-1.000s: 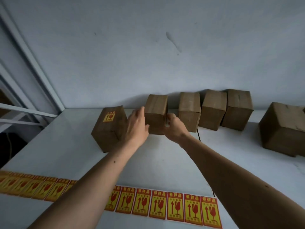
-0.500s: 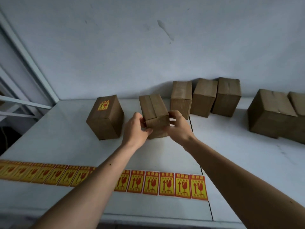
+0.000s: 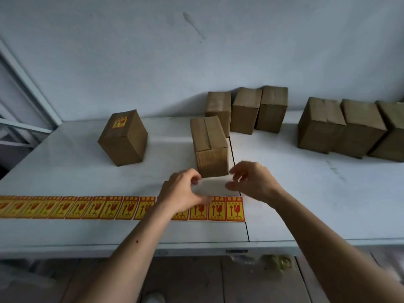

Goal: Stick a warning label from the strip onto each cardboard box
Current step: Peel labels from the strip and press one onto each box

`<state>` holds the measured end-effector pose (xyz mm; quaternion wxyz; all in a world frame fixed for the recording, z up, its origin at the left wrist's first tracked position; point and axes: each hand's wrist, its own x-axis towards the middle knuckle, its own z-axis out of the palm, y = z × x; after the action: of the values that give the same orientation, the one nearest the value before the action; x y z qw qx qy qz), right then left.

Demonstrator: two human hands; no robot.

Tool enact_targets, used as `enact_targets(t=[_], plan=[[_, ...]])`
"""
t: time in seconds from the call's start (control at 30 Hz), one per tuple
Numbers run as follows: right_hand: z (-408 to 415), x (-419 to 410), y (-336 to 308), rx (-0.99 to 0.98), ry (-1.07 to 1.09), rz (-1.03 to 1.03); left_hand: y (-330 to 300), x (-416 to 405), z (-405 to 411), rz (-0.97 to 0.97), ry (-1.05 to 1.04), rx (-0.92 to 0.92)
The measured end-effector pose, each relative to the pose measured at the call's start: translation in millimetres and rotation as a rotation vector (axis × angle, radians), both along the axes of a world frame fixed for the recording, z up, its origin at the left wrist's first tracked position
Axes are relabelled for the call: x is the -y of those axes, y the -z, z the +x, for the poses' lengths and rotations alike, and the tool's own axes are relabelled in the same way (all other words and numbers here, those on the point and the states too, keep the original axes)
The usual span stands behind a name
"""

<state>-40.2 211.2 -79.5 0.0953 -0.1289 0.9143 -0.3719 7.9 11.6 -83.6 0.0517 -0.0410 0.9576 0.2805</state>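
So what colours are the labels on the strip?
Yellow with red borders and red symbols, on the strip along the table's near edge; head view.

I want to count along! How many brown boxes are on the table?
8. One with a sticker stands at the left, one sits just beyond the hands, three line the wall, and three sit at the right. More may hide off-frame.

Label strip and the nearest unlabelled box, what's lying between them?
Only bare white table between label strip and box, head view; both hands hover there.
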Motion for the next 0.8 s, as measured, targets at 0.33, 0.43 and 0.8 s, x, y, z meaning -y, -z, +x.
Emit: enact_targets(t=[0.33, 0.43, 0.8], plan=[[10.8, -14.2, 13.5, -0.001, -0.257, 0.222, 14.4, -26.8, 4.5, -0.011, 0.131, 0.038], [10.6, -15.9, 16.0, -0.046, -0.232, 0.11, 17.9, -29.4, 0.4, 0.114, 0.079, 0.065], [8.2, -16.0, 17.3, -0.143, -0.28, -0.056, 18.1, -38.4, -6.3, 0.324, 0.007, 0.088]])
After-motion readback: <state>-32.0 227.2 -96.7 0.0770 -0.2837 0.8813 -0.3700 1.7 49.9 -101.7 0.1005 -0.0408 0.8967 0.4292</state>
